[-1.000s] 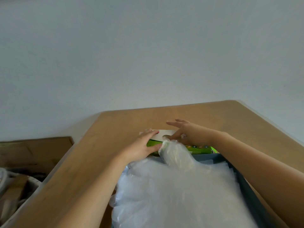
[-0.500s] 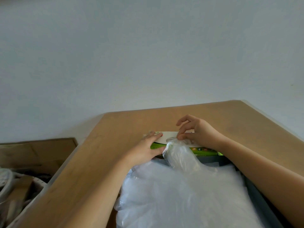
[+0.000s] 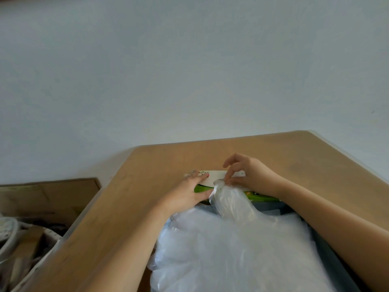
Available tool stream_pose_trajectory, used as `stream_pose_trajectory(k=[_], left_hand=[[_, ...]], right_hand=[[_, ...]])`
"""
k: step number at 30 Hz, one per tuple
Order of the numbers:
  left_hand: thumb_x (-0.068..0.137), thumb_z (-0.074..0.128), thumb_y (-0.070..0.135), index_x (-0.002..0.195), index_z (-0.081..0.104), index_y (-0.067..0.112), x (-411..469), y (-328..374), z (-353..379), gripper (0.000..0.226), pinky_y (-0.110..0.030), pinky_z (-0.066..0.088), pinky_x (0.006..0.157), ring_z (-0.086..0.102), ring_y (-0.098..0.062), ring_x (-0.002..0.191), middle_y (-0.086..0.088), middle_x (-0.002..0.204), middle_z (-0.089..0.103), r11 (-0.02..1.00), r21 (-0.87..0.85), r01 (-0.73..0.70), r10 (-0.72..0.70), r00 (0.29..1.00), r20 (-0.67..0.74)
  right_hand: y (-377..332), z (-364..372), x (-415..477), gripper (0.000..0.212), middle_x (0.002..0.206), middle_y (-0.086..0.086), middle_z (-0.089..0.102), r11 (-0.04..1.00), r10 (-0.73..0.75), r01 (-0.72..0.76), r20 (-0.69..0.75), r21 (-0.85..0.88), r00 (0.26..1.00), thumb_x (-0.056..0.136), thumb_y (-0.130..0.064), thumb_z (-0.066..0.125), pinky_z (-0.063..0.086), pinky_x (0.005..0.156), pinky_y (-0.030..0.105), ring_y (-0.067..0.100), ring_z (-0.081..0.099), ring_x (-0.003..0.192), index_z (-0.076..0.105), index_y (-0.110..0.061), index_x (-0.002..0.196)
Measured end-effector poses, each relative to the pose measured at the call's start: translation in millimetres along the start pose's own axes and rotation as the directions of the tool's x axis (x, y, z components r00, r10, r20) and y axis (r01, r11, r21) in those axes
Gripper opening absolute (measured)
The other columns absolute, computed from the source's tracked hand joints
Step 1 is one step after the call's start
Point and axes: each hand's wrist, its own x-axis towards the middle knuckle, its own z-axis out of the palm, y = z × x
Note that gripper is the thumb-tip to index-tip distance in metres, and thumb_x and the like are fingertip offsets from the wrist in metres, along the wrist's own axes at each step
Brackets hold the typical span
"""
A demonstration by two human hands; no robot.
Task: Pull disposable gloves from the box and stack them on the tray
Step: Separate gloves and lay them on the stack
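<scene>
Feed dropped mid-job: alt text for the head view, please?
The right hand pinches a clear glove at the green-and-white box, which the left hand presses down. A pile of gloves covers the grey tray in front.

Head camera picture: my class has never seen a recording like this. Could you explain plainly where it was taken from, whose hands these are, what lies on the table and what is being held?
There is no machine here. A person wears a wide-angle camera on the head, so the picture looks forward and down at their own two bare hands. On the wooden table lies a glove box, white on top with green sides. The left hand rests on it with straight fingers. The right hand pinches a thin clear glove at the top of the box. Nearer the person, a heap of clear gloves lies on a dark grey tray. Behind is a plain wall; cardboard clutter sits left of the table.
</scene>
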Motion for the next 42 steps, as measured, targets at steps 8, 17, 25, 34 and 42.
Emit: stream_pose_trajectory(k=[8,17,25,34,42], left_hand=[[0.096,0.051,0.043,0.151,0.024,0.028,0.4,0.0,-0.9,0.063,-0.030,0.006,0.119,0.001,-0.013,0.148,0.002,0.162,0.003,1.000,-0.013,0.008,-0.008,1.000,0.008],[0.097,0.050,0.040,0.151,0.023,0.028,0.4,0.5,-0.7,0.062,-0.028,0.006,0.116,-0.002,-0.013,0.148,0.000,0.162,0.001,0.999,-0.041,0.003,-0.002,1.000,0.017],[0.096,0.050,0.041,0.151,0.025,0.027,1.2,1.4,-0.8,0.062,-0.022,0.012,0.111,0.008,-0.015,0.148,0.000,0.161,0.005,1.000,-0.024,-0.009,0.009,1.000,0.008],[0.096,0.052,0.040,0.150,0.027,0.027,2.4,0.2,-1.4,0.062,-0.024,0.010,0.114,0.007,-0.016,0.148,-0.001,0.162,0.004,1.000,-0.011,0.004,-0.004,1.000,-0.002],[0.096,0.051,0.039,0.150,0.027,0.027,0.6,3.0,-0.6,0.060,-0.021,0.011,0.112,0.009,-0.014,0.148,0.000,0.161,0.007,1.000,-0.010,0.005,-0.005,1.000,-0.011]], right_hand=[[0.5,-6.9,2.4,0.010,0.108,-0.005,0.055,0.892,0.226,-0.159,-0.114,0.423,0.967,0.081,-0.008,0.073,0.043,0.068,0.008,0.008,0.058,0.090,0.070,-0.012,0.072],[12.7,-9.9,8.6,0.021,0.096,0.012,0.066,0.434,0.643,-0.271,-0.085,0.859,0.761,0.101,-0.017,0.045,0.056,0.079,0.040,0.025,0.066,0.084,0.060,-0.002,0.097],[-20.8,-12.7,-0.2,0.089,0.130,-0.004,0.031,0.993,0.073,-0.097,-0.280,-0.074,0.957,0.061,-0.049,0.083,0.028,0.099,0.025,0.012,0.030,0.119,0.039,-0.025,0.135],[-14.4,-13.1,-0.2,0.027,0.100,0.005,0.069,0.927,0.281,-0.344,-0.331,-0.149,0.901,0.092,0.002,0.046,0.046,0.072,0.024,0.019,0.062,0.087,0.067,-0.009,0.103],[-20.8,-9.6,-3.5,0.030,0.100,0.006,0.067,0.922,0.344,-0.370,-0.201,-0.112,0.917,0.087,-0.033,0.067,0.046,0.071,0.027,0.021,0.060,0.089,0.067,-0.009,0.104]])
